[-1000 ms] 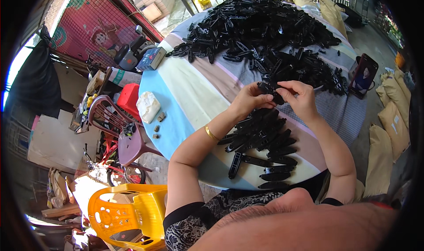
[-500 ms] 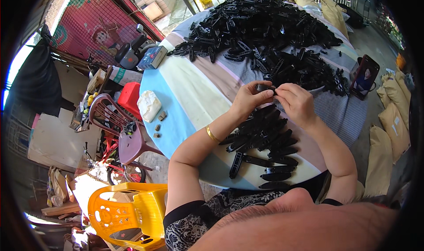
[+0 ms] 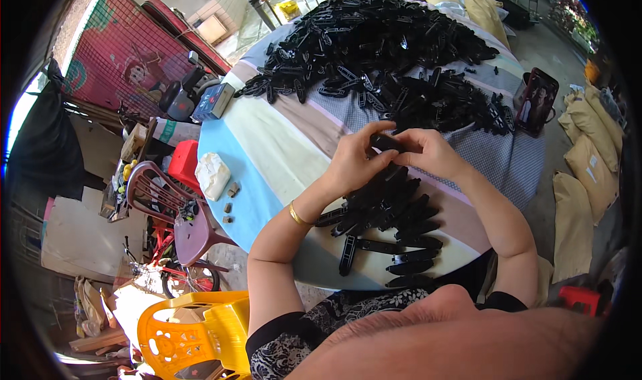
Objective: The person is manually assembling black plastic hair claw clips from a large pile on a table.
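My left hand (image 3: 356, 160), with a gold bangle on its wrist, grips a small, dark, elongated plastic piece (image 3: 385, 142) between thumb and fingers. Against the right end of the same piece, the thumb and fingertips of my right hand (image 3: 433, 154) are closed. Both hands are over the table, just beyond a near pile of black elongated plastic pieces (image 3: 394, 203). Fingers cover much of the held piece, so its details cannot be made out. Past my hands lies a loose group of small black parts (image 3: 441, 102), joining a large heap of black plastic pieces (image 3: 374, 35).
A striped cloth (image 3: 284, 136) covers the round table. A phone (image 3: 537, 102) stands at its right edge; a blue box (image 3: 214, 101) and a white crumpled bag (image 3: 212, 176) are on the left. A yellow chair (image 3: 227, 326) and purple chair (image 3: 190, 236) flank the left; tan sacks (image 3: 573, 213) are right.
My right hand has shifted its fingers closer around the piece, and the piece now shows more between my hands. The whole view has turned slightly. Piles on the table look the same.
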`<state>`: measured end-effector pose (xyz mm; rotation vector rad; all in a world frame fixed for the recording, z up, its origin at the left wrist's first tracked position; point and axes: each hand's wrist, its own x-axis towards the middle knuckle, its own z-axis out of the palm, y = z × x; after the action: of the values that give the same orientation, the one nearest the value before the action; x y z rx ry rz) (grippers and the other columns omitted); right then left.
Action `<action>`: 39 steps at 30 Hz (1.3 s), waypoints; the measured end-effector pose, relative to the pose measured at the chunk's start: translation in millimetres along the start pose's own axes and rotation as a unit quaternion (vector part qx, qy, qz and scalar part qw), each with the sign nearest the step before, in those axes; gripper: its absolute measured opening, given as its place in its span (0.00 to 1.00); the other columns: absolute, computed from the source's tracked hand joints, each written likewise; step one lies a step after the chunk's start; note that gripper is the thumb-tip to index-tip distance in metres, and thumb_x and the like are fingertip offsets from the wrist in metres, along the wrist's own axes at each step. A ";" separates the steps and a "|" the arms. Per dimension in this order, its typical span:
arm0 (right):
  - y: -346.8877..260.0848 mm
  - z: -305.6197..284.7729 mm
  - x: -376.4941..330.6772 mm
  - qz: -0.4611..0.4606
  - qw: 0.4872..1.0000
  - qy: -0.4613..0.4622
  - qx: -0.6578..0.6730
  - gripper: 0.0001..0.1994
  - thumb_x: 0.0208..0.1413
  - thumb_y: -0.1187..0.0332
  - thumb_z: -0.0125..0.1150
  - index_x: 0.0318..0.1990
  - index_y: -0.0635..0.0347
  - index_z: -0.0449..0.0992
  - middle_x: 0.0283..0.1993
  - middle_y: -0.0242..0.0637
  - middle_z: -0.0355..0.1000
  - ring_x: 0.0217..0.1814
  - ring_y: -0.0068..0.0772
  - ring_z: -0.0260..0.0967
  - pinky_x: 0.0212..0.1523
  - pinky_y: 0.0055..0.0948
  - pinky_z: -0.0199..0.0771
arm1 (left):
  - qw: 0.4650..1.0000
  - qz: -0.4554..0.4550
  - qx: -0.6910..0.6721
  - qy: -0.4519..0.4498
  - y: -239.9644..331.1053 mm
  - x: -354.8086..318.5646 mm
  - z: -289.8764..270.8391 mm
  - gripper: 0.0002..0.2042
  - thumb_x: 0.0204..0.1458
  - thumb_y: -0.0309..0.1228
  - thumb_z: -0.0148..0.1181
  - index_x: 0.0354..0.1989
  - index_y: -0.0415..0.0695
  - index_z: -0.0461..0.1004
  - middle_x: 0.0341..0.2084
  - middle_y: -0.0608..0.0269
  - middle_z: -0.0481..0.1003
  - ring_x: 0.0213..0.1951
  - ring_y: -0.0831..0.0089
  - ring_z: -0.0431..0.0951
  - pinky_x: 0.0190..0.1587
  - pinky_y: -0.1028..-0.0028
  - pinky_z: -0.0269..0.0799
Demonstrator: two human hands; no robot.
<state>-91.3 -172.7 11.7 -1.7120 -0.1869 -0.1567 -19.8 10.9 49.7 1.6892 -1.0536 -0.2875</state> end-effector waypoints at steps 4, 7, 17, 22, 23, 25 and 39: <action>-7.7 -43.4 7.6 0.010 0.994 0.106 -0.007 0.16 0.52 0.69 0.60 0.47 0.68 0.70 0.37 0.39 0.73 0.35 0.23 0.72 0.37 0.20 0.73 | 0.951 -0.063 0.294 -0.069 18.4 1.8 -28.9 0.25 0.40 0.30 0.64 0.49 0.40 0.65 0.20 0.53 0.73 0.25 0.62 0.75 0.31 0.73 0.70; 11.9 -68.7 11.6 -0.009 0.941 0.201 -0.272 0.09 0.47 0.67 0.63 0.33 0.64 0.77 0.25 0.37 0.75 0.25 0.25 0.72 0.29 0.21 0.71 | 0.894 -0.055 0.369 -0.248 -2.8 -0.2 -48.5 0.20 0.40 0.35 0.64 0.42 0.39 0.70 0.22 0.53 0.74 0.27 0.62 0.76 0.32 0.70 0.71; 41.5 -39.9 13.6 -0.004 0.796 0.157 -0.584 0.09 0.44 0.65 0.62 0.29 0.61 0.71 0.31 0.42 0.71 0.35 0.44 0.72 0.34 0.38 0.72 | 0.955 0.027 0.293 -0.046 -62.8 97.3 20.4 0.19 0.41 0.43 0.63 0.28 0.36 0.75 0.27 0.48 0.76 0.32 0.54 0.76 0.36 0.64 0.71; 44.2 -38.1 12.9 -0.055 0.802 0.172 -0.569 0.05 0.43 0.72 0.56 0.29 0.60 0.71 0.29 0.41 0.71 0.33 0.43 0.72 0.33 0.39 0.72 | 0.962 -0.104 0.244 0.058 -96.1 126.2 31.0 0.26 0.37 0.46 0.66 0.38 0.34 0.74 0.32 0.47 0.76 0.36 0.54 0.77 0.43 0.66 0.71; 44.2 -38.3 14.4 -0.069 0.814 0.193 -0.543 0.05 0.43 0.72 0.56 0.30 0.60 0.71 0.29 0.41 0.71 0.32 0.43 0.72 0.33 0.39 0.72 | 0.972 -0.142 0.174 0.064 -101.1 127.7 31.3 0.26 0.36 0.41 0.68 0.40 0.33 0.73 0.32 0.51 0.77 0.33 0.63 0.78 0.38 0.69 0.73; 44.9 -43.1 14.4 -0.079 0.824 0.218 -0.518 0.05 0.43 0.72 0.56 0.30 0.60 0.71 0.29 0.40 0.72 0.32 0.43 0.72 0.33 0.39 0.72 | 0.977 -0.176 0.117 0.017 -103.0 127.4 27.9 0.25 0.36 0.39 0.68 0.41 0.33 0.73 0.33 0.53 0.76 0.32 0.66 0.77 0.34 0.71 0.73; -4.4 -2.0 3.9 -0.196 0.945 0.213 -0.153 0.06 0.44 0.78 0.64 0.32 0.65 0.77 0.31 0.35 0.74 0.27 0.19 0.69 0.25 0.16 0.68 | 0.934 -0.196 -0.298 0.005 -35.5 18.1 3.6 0.18 0.43 0.16 0.59 0.44 0.37 0.65 0.35 0.60 0.73 0.35 0.71 0.76 0.41 0.74 0.75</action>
<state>-88.4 -173.9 17.1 -1.8843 -0.1836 -0.8828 6.0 -3.8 23.0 1.3188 -0.5270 -0.7738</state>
